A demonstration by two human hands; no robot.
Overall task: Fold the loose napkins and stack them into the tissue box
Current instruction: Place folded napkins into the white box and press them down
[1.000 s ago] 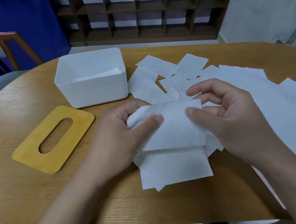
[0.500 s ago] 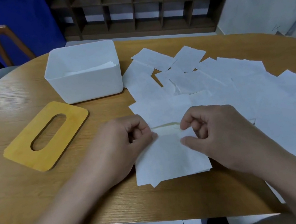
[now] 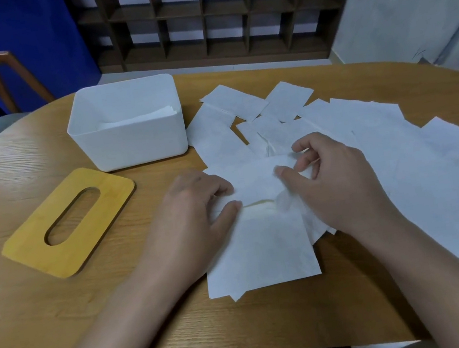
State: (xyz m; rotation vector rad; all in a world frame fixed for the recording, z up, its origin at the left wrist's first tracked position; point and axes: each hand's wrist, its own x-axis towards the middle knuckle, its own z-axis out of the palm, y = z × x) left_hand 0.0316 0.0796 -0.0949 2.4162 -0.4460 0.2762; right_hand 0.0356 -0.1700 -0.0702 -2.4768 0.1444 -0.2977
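Note:
A white napkin (image 3: 259,247) lies flat at the near middle of the wooden table (image 3: 62,305). My left hand (image 3: 195,212) pinches its top left edge with thumb and curled fingers. My right hand (image 3: 331,178) pinches the top right part, where the paper is crumpled and lifted. Several loose napkins (image 3: 393,154) are spread across the right half of the table. The white tissue box (image 3: 133,141) stands open at the back left, with a few folded napkins (image 3: 138,117) lying inside.
The yellow wooden lid (image 3: 70,223) with an oval slot lies left of my hands. A chair (image 3: 6,80) stands at the far left behind the table. A dark lattice shelf (image 3: 215,13) lines the wall beyond.
The napkin I held up a second ago came down flat on the table. My hands moved apart along its top edge, and my right hand now lifts a crumpled part.

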